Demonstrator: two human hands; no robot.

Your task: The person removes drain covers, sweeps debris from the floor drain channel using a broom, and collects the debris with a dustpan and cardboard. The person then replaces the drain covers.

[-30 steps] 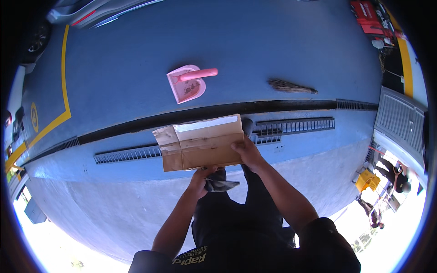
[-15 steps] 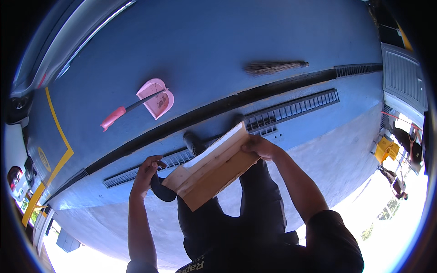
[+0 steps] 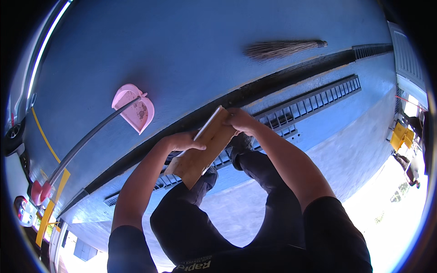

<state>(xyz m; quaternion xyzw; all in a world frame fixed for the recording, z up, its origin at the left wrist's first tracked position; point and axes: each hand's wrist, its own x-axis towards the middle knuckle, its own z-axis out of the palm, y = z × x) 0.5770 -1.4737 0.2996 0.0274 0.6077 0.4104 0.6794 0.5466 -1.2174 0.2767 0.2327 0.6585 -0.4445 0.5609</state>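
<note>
My left hand (image 3: 184,142) and my right hand (image 3: 239,121) both grip a folded piece of cardboard (image 3: 204,152), brown on one face with a white strip along its far edge. It is tilted above my legs, its lower left end torn or creased. The left thumb lies across the brown face and the fingers are hidden behind. My right hand closes on the upper right end. Beyond, to the left, a pink dustpan (image 3: 144,119) with bits of dirt in it stands on the blue floor, its long grey handle (image 3: 91,133) rising to a red-pink grip.
A stick broom (image 3: 284,48) lies on the floor at the far right. A dark open drain channel (image 3: 255,93) crosses the floor, with a slotted metal grate (image 3: 314,101) lying beside it, near my feet. At the right edge stands a yellow bucket (image 3: 401,136), with people beyond.
My left hand has moved from a dark rounded thing onto the cardboard. The cardboard has shifted up and turned steeper. My knees are bent wider, and the dustpan appears further left.
</note>
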